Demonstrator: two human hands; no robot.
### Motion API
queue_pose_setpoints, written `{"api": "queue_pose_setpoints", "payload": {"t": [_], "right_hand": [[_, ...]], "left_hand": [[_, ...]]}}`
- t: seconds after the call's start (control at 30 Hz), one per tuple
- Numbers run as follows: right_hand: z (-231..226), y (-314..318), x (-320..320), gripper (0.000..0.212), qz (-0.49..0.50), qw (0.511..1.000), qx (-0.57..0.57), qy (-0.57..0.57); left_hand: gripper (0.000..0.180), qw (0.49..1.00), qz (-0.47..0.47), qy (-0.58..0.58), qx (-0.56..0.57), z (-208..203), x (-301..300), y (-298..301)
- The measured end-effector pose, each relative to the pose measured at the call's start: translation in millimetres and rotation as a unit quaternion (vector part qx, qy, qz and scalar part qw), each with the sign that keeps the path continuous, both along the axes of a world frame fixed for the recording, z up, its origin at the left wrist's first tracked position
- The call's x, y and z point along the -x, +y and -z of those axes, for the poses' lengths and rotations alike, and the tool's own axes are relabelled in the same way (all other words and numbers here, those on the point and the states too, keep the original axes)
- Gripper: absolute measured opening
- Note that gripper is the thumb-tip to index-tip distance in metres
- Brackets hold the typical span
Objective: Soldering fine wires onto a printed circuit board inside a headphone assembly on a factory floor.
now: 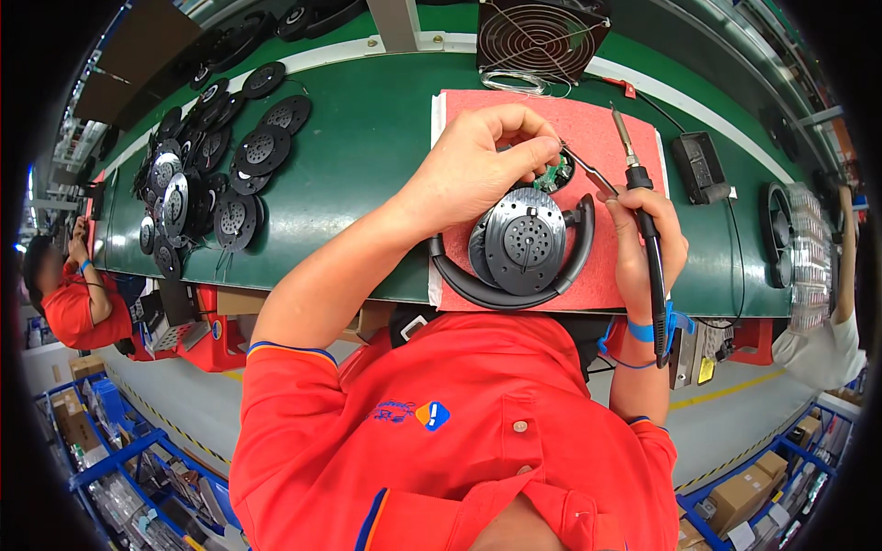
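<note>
My left hand (491,161) is closed in a pinch above a headphone ear cup with a green circuit board (551,176); what sits between the fingertips is too small to make out. Wrapped in my right hand (657,239) is a soldering iron (650,225), its metal tip pointing up and away. The same hand also pinches tweezers (593,170), whose points reach close to my left fingertips. Below lies a pair of headphones with a black curved headband (501,298) and a round black speaker plate (525,241). A pink foam mat (606,294) is underneath.
Many loose round speaker plates (234,220) are heaped at the left of the green table (340,119). Behind the mat stands a fan (542,41). A black holder (700,167) with a cable is at the right, near stacked clear trays (808,262). Co-workers sit at both sides.
</note>
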State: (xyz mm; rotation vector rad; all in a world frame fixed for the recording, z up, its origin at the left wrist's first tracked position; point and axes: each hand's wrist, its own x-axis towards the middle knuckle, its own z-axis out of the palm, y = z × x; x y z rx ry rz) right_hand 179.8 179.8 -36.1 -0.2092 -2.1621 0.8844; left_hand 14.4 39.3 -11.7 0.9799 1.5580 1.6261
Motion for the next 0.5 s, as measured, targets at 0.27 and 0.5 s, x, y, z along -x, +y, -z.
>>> {"api": "queue_pose_setpoints", "payload": {"t": [0.27, 0.5], "right_hand": [[0.2, -2.9, 3.6, 0.016, 0.011, 0.999, 0.031, 0.028], [0.6, -3.3, 3.4, 0.017, 0.012, 0.999, 0.036, 0.031]], "left_hand": [[0.018, 1.000, -0.020, 0.005, -0.017, -0.1, -1.4, 1.4], [0.019, 1.000, -0.020, 0.004, -0.020, 0.8, -1.5, 1.6]]}}
